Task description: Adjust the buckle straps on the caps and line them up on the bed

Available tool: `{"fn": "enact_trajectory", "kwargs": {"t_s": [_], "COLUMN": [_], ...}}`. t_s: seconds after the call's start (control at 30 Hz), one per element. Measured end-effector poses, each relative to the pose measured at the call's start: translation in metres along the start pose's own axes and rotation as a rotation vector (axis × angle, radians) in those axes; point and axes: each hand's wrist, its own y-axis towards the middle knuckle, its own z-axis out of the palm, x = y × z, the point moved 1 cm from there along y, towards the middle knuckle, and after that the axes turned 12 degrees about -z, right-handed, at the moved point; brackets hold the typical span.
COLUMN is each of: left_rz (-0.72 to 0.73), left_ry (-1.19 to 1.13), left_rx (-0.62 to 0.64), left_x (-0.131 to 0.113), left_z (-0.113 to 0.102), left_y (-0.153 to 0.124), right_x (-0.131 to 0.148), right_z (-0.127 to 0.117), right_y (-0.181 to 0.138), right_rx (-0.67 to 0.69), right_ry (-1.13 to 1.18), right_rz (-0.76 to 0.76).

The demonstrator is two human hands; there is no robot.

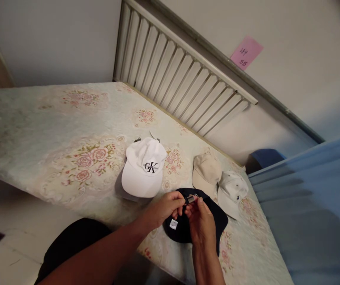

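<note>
A black cap (217,215) is turned so its inside faces up, with a small white label (173,224) showing in it. At its back edge, the fingers of my left hand (170,206) pinch the dark strap beside a metal buckle (191,199). My right hand (201,219) holds the other side of the same strap, thumb and fingers closed at the buckle. Just left of the hands, a white cap (143,168) with a black "CK" logo rests on the floral cloth. Beyond them to the right are a beige cap (207,168) and an off-white cap (232,194), touching each other.
The caps lie on a table with a floral cover (99,118). A white radiator (182,75) runs along its far side against the wall. A blue curtain (312,206) hangs at the right. A pink note (247,51) is stuck on the wall.
</note>
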Motion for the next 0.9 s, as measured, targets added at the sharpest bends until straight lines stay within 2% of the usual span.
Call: {"fn": "enact_trajectory", "kwargs": {"t_s": [0.2,0.6,0.8,0.9], "left_rz": [-0.005,0.026,0.041,0.043], "left_ry": [-0.001,0.007,0.139,0.127], "left_rx": [0.009,-0.009,-0.13,-0.152], "left_x": [0.0,0.0027,0.0051,0.0084], "left_z": [-0.0002,0.0013,0.0003,-0.0017], "left_y": [0.0005,0.0025,0.0067,0.0093], "right_x": [-0.0027,-0.0083,-0.0079,-0.0089], "right_z": [-0.0048,-0.005,-0.0094,-0.0098], "right_y": [0.0004,-0.0023,-0.0008,-0.0009], "right_rx": [-0.003,0.04,-0.009,-0.014], "right_ry": [-0.063,-0.004,-0.04,-0.059], "right_rz": [-0.003,0.05,0.096,0.091]}}
